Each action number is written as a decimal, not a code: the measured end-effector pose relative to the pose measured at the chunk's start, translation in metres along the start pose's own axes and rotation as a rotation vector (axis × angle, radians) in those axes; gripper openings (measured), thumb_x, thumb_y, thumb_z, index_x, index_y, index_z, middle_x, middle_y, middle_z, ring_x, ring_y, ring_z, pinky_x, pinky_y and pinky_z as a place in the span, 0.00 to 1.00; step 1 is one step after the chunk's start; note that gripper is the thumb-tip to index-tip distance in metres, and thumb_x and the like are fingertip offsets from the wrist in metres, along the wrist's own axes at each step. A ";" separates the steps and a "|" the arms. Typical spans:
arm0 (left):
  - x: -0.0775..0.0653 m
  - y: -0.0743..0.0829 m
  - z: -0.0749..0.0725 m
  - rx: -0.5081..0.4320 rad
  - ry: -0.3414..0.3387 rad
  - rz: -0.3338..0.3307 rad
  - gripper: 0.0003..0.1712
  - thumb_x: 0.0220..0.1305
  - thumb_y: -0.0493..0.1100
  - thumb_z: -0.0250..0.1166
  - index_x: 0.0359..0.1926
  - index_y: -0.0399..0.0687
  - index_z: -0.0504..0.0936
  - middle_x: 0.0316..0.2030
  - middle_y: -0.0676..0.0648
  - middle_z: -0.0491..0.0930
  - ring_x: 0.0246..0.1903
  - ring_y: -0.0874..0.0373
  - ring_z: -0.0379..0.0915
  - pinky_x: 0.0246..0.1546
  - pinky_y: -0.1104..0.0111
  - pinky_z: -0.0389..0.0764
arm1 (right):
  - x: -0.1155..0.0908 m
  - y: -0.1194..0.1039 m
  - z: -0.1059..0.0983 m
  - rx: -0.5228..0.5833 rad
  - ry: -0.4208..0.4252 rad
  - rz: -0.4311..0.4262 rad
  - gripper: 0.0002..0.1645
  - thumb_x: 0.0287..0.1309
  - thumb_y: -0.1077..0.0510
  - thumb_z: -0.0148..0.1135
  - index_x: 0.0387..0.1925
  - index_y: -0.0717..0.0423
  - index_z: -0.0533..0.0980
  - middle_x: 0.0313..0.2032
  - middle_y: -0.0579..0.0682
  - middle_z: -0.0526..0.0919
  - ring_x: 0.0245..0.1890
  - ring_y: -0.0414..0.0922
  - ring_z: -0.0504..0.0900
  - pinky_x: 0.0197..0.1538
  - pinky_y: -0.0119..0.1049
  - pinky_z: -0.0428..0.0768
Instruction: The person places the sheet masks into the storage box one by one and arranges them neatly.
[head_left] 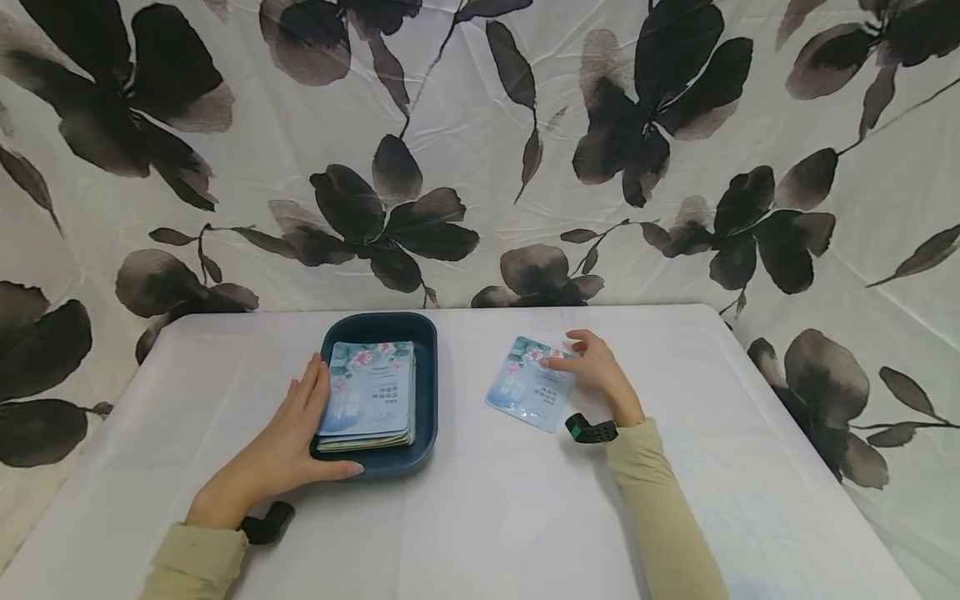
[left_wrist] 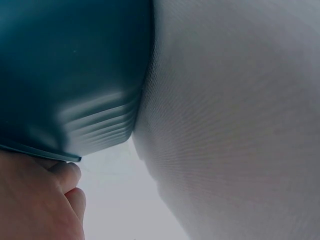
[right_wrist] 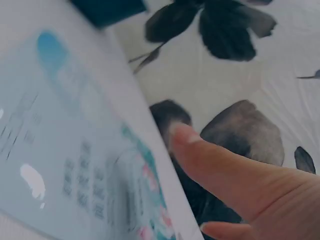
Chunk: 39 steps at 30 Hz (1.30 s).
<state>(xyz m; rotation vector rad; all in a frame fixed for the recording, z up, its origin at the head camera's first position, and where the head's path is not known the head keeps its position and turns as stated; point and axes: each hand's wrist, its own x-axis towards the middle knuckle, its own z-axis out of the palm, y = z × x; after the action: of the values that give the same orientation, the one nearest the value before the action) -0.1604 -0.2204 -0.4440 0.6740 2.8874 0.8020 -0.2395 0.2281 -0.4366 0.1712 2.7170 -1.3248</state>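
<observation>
My left hand (head_left: 288, 433) rests against the dark blue tray (head_left: 426, 392), its straight fingers along the left side and its thumb at the front rim. In the left wrist view, fingertips (left_wrist: 70, 175) show right by the rim, next to the ribbed outer wall. A stack of flat packets (head_left: 371, 387) lies in the tray, the top one light blue with pink flowers. To the right, a similar glossy packet (head_left: 528, 392) lies tilted on the table. My right hand (head_left: 596, 367) hovers at its upper right corner, thumb (right_wrist: 200, 155) and fingers spread apart.
A white cloth (head_left: 480, 525) covers the table. Behind the table hangs a pale curtain (head_left: 525, 167) with dark flowers. Each wrist wears a black band, the right one (head_left: 591, 429) close to the loose packet.
</observation>
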 end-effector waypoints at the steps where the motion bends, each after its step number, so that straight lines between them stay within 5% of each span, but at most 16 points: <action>1: 0.000 0.000 0.000 -0.001 -0.001 0.000 0.81 0.45 0.72 0.74 0.77 0.43 0.25 0.76 0.47 0.17 0.76 0.42 0.20 0.73 0.48 0.31 | 0.002 0.002 0.001 -0.073 -0.009 0.003 0.49 0.53 0.45 0.73 0.70 0.62 0.63 0.64 0.67 0.68 0.64 0.64 0.65 0.66 0.62 0.62; 5: -0.001 0.000 0.000 0.001 0.004 -0.001 0.82 0.45 0.71 0.74 0.77 0.42 0.26 0.76 0.47 0.17 0.76 0.42 0.20 0.73 0.49 0.30 | 0.004 0.006 0.006 -0.318 -0.028 0.000 0.55 0.42 0.38 0.79 0.68 0.54 0.67 0.64 0.64 0.65 0.62 0.65 0.62 0.62 0.68 0.59; 8: 0.000 0.001 0.001 -0.003 0.003 0.002 0.81 0.45 0.71 0.74 0.77 0.42 0.26 0.76 0.47 0.18 0.76 0.43 0.20 0.74 0.50 0.30 | 0.003 0.007 0.009 -0.393 -0.015 -0.005 0.55 0.37 0.38 0.82 0.66 0.51 0.70 0.63 0.65 0.63 0.60 0.65 0.61 0.59 0.65 0.59; 20: -0.002 0.003 0.001 0.000 0.005 -0.002 0.81 0.45 0.72 0.74 0.77 0.43 0.26 0.77 0.47 0.18 0.76 0.41 0.22 0.74 0.49 0.31 | 0.005 0.013 0.013 -0.391 -0.001 -0.012 0.54 0.36 0.40 0.83 0.64 0.52 0.68 0.54 0.64 0.68 0.52 0.61 0.65 0.54 0.58 0.63; 26: -0.003 0.003 -0.001 -0.006 0.002 -0.010 0.81 0.45 0.72 0.74 0.77 0.43 0.26 0.77 0.46 0.18 0.76 0.41 0.20 0.73 0.46 0.32 | 0.008 0.017 0.012 -0.238 0.007 -0.053 0.53 0.37 0.46 0.84 0.64 0.54 0.67 0.60 0.65 0.70 0.57 0.62 0.67 0.59 0.60 0.62; 32: -0.001 0.002 0.000 0.002 0.006 0.002 0.81 0.45 0.72 0.73 0.77 0.42 0.27 0.77 0.46 0.18 0.76 0.41 0.21 0.74 0.50 0.30 | 0.012 0.026 0.020 0.026 0.052 -0.135 0.56 0.37 0.58 0.84 0.69 0.43 0.65 0.60 0.62 0.71 0.56 0.59 0.70 0.64 0.60 0.63; 39: 0.000 0.002 0.000 0.001 0.003 0.001 0.82 0.44 0.72 0.74 0.77 0.42 0.27 0.77 0.43 0.20 0.76 0.40 0.22 0.73 0.48 0.31 | 0.015 0.036 0.032 0.179 0.125 -0.258 0.44 0.42 0.64 0.80 0.63 0.44 0.74 0.61 0.55 0.71 0.56 0.52 0.70 0.60 0.49 0.69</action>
<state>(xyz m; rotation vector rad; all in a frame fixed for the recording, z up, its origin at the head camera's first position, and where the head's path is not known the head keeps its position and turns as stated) -0.1599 -0.2185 -0.4431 0.6753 2.8906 0.8019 -0.2468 0.2261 -0.4861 -0.0895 2.7951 -1.6810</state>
